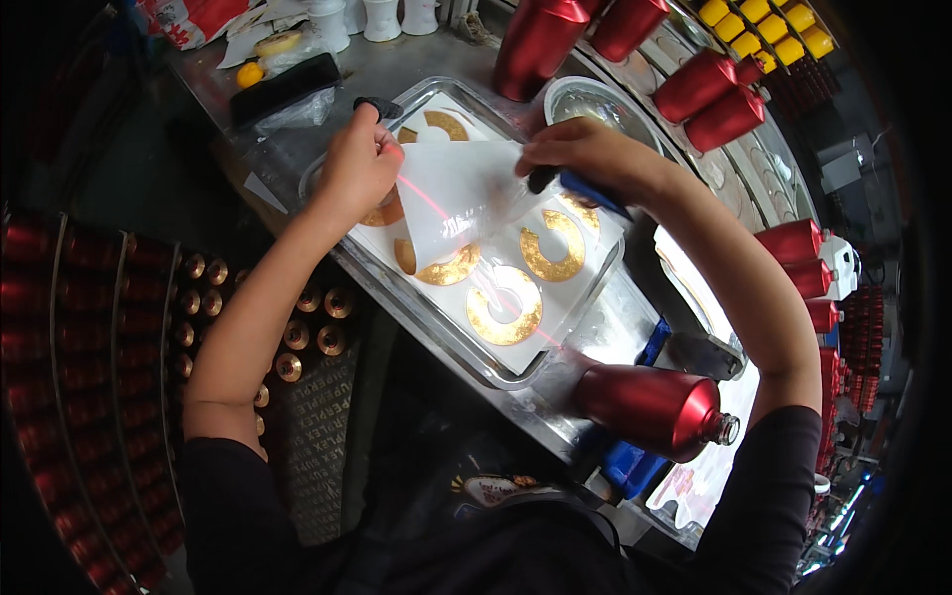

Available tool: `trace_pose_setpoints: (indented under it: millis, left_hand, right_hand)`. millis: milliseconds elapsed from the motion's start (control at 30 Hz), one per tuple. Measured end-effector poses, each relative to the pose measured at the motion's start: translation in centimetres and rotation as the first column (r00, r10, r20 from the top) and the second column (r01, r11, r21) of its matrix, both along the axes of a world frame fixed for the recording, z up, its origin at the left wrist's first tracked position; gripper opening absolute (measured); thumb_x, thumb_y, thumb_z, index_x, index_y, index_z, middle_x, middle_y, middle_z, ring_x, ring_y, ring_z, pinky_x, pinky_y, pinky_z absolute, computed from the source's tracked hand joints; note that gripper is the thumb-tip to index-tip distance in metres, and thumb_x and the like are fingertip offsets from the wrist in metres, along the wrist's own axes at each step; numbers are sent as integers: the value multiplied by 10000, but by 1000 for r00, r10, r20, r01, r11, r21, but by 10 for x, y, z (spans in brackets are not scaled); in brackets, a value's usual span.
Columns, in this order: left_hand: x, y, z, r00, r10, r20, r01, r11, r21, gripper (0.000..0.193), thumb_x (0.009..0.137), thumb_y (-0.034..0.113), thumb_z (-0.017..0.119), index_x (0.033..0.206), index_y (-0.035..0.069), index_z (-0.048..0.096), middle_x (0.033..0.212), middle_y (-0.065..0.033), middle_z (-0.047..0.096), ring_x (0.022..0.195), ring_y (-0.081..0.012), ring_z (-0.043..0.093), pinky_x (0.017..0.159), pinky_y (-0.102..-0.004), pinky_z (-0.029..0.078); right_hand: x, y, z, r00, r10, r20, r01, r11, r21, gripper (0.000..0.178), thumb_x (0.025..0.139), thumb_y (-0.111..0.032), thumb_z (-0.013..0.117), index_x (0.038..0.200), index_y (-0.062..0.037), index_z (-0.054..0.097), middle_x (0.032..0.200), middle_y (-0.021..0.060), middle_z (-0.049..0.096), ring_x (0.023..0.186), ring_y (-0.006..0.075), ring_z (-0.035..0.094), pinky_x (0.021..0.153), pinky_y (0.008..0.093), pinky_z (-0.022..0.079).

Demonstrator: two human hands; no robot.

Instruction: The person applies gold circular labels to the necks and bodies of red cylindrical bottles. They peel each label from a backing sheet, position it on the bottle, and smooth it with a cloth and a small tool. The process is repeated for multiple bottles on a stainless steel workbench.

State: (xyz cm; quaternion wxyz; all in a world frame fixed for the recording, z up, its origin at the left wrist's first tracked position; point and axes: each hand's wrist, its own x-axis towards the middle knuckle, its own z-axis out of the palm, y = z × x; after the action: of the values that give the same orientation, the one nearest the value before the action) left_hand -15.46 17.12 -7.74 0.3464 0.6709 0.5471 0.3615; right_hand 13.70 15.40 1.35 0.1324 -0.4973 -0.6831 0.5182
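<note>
A thin whitish translucent sheet [456,183] is stretched between my two hands, lifted above a metal tray [466,369]. My left hand [365,164] pinches its left corner; black covering shows on a fingertip. Fingers closed, my right hand [590,157] grips the sheet's right side. Below that palm shows a blue and black object [595,193]; whether I hold it is unclear. Flat white sheets with gold ring-shaped decals [553,246], each with a gap, lie in the tray. The lifted sheet hides part of them. A red light line crosses the sheet.
A red bottle [654,409] lies on its side in a blue-padded fixture [635,466] at near right. Behind the tray are a round basin [600,99] and more red bottles [540,45]. A black phone-like slab [286,89] lies far left. Gold-topped items [297,335] stand lower left.
</note>
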Motion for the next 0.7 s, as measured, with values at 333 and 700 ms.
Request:
trace_pose_setpoints:
  millis: [333,700]
  left_hand:
    - [-10,0,0,993,20,120,-14,999,-49,165,876,19,601,926,-10,447,772,-88,654,578,-169,651,516,-327,515]
    - [-12,0,-1,967,54,247,-66,997,38,151,904,8,591,915,-3,441,798,-80,659,565,-137,633,488,-298,507]
  right_hand:
    - [145,80,-81,637,-641,429,342,733,588,378,850,-371,695,974,-15,716,896,209,722,843,296,708,801,369,532]
    - [152,78,-92,647,-542,536,380,839,389,436,835,-420,741,988,-12,746,940,166,730,850,266,702,789,395,531]
